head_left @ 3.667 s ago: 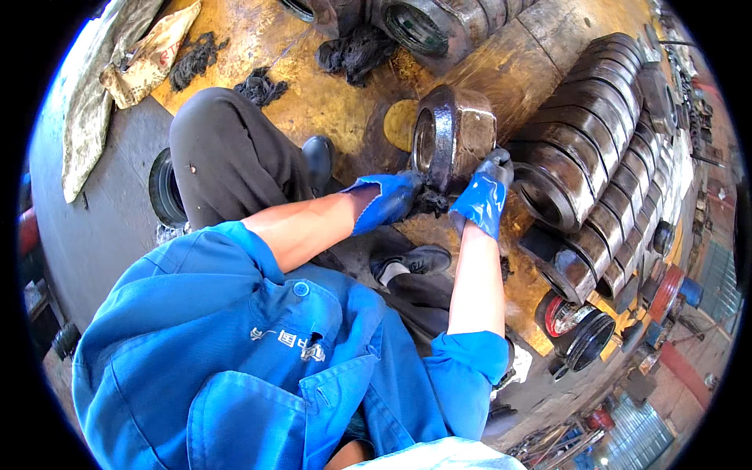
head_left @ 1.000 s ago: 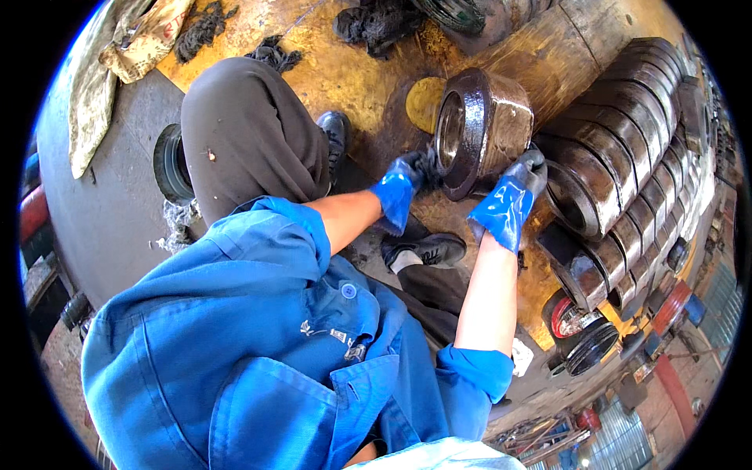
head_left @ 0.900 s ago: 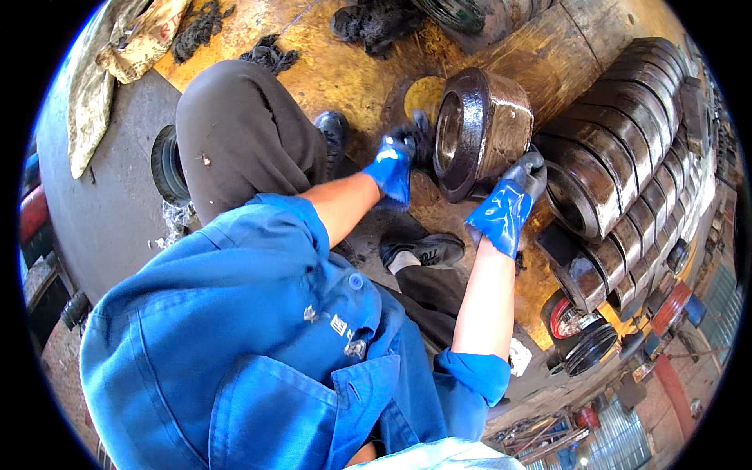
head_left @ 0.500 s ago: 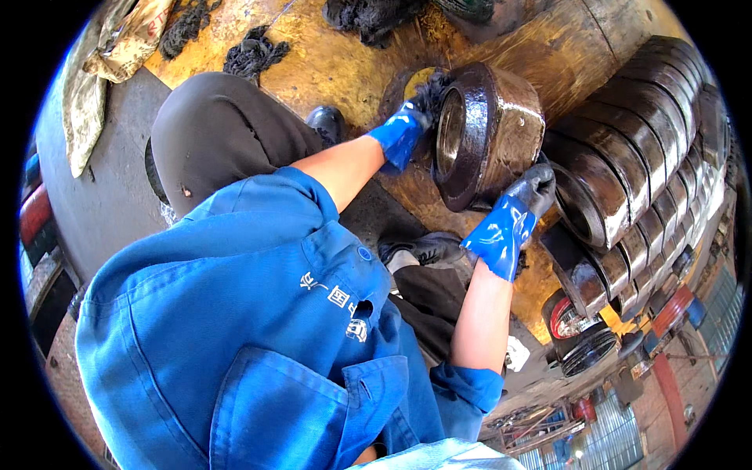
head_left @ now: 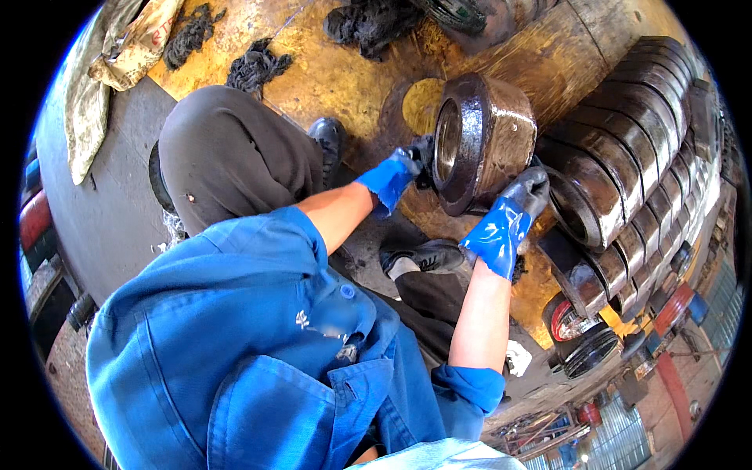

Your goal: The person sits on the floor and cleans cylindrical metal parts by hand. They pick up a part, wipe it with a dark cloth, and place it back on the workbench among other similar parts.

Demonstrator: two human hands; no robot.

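Note:
A thick, dark, oily metal ring point(head_left: 501, 129) stands on its edge in front of me, its round hole toward the left. My left hand point(head_left: 394, 174), in a blue rubber glove with a blackened front, is closed at the ring's lower left side. A dark rag point(head_left: 424, 160) bunches out of its fingers against the rim; the fingertips are partly hidden. Curled at the lower right edge of the ring is my right hand point(head_left: 517, 205), gloved in the same way and steadying it. Its fingertips are hard to make out against the dark metal.
To the right, similar rings point(head_left: 627, 149) lie stacked in rows, close by my right hand. Black rag clumps point(head_left: 372, 27) lie on the stained yellow surface point(head_left: 329, 70). A dirty sack point(head_left: 137, 47) is at the far left. Red-and-black wheels point(head_left: 568, 317) stand at lower right.
My left hand has moved down the ring's left side with the rag, uncovering a yellow round patch behind. The right hand stays at the lower right edge.

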